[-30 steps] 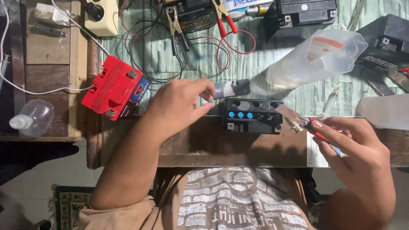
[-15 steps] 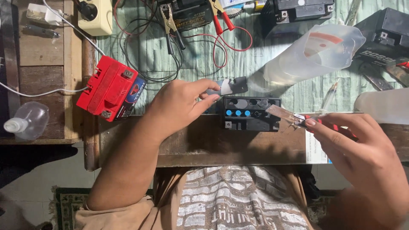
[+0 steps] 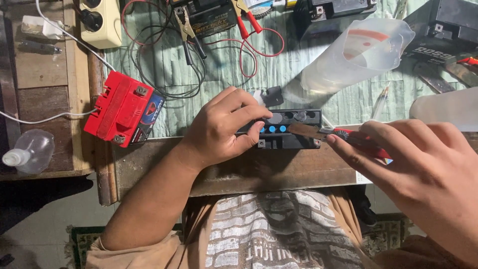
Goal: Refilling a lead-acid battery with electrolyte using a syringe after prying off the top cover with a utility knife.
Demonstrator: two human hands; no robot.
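Two hands [image 3: 226, 127], one black battery [image 3: 289, 132]

The small battery [image 3: 286, 130] has a matt black plastic case. The knife [image 3: 318, 132] blade is dull, stained metal with a red plastic handle. The jug [image 3: 356, 55] is cloudy plastic; the workbench [image 3: 279, 169] is rough, worn wood.

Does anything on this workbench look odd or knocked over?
The clear plastic jug lies tipped on its side behind the small black battery under the left hand. No spill shows. Cables sprawl in loose tangles.
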